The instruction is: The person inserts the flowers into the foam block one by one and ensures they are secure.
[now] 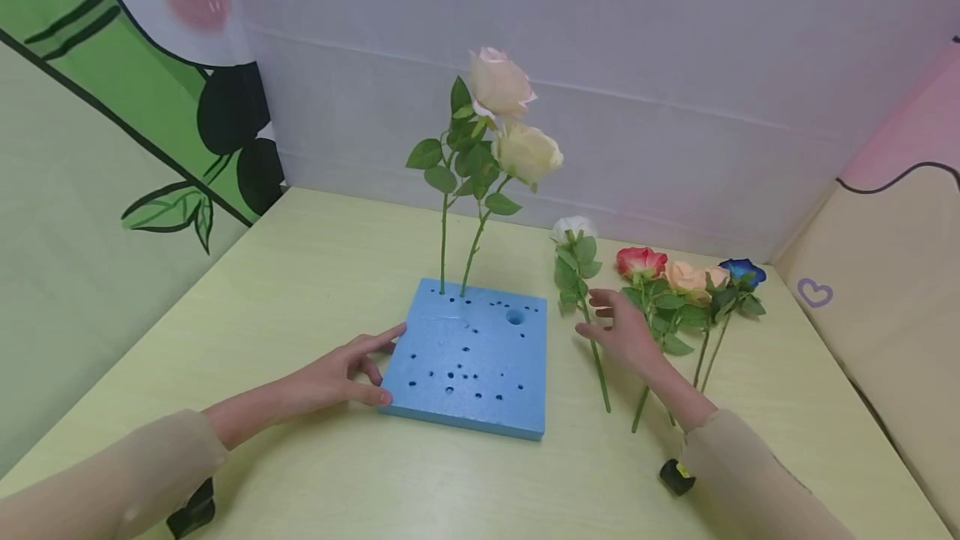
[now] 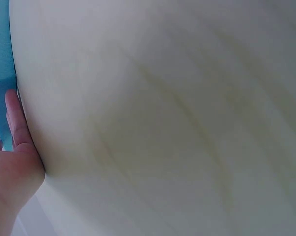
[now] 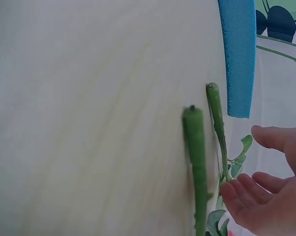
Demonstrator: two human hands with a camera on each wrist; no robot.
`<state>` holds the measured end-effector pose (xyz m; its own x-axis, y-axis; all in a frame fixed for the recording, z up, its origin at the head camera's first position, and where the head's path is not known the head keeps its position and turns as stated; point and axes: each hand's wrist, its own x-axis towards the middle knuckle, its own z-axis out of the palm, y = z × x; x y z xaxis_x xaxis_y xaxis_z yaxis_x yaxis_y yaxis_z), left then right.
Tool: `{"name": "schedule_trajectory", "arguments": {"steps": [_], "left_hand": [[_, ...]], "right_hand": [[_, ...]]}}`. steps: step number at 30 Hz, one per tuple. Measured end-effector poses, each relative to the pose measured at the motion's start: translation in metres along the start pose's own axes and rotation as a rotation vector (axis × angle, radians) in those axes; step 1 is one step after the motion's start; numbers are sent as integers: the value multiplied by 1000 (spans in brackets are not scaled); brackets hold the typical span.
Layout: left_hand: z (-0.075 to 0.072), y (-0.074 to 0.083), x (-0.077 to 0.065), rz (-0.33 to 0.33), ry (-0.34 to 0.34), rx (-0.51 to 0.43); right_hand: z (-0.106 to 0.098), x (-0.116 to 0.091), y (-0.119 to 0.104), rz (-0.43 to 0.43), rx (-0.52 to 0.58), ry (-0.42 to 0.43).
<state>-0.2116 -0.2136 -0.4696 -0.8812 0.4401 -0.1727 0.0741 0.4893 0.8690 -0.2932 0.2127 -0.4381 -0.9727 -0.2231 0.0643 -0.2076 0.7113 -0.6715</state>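
A blue foam block (image 1: 442,348) dotted with holes lies flat on the table. My left hand (image 1: 337,377) is at its left side, the thumb on the near corner and the index finger along the edge. In the block's far row stand a pale pink rose (image 1: 501,83) and a cream rose (image 1: 527,154). Right of the block lies a white rose (image 1: 573,229), its stem pointing toward me. Over that stem hovers my right hand (image 1: 621,330), thumb and fingers apart, holding nothing. Two green stem ends (image 3: 216,113) show beside the fingers in the right wrist view.
Farther right lie a red rose (image 1: 641,261), peach roses (image 1: 686,277) and a blue rose (image 1: 742,271), their leaves and stems overlapping, partly under the right forearm. A pale wall cloth (image 1: 675,65) borders the back of the table (image 1: 315,265); painted panels stand at both sides.
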Motion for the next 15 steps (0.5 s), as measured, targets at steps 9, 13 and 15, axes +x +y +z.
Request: {"name": "schedule_trajectory", "arguments": {"steps": [9,13,15], "left_hand": [[0,1,0,1,0,-1],[1,1,0,-7,1,-8],[1,0,1,-11,2,-10]], "right_hand": [[0,-1,5,6,-32,-43],[0,0,8,29,-38,-68],[-1,0,9,39,-41,-82]]}}
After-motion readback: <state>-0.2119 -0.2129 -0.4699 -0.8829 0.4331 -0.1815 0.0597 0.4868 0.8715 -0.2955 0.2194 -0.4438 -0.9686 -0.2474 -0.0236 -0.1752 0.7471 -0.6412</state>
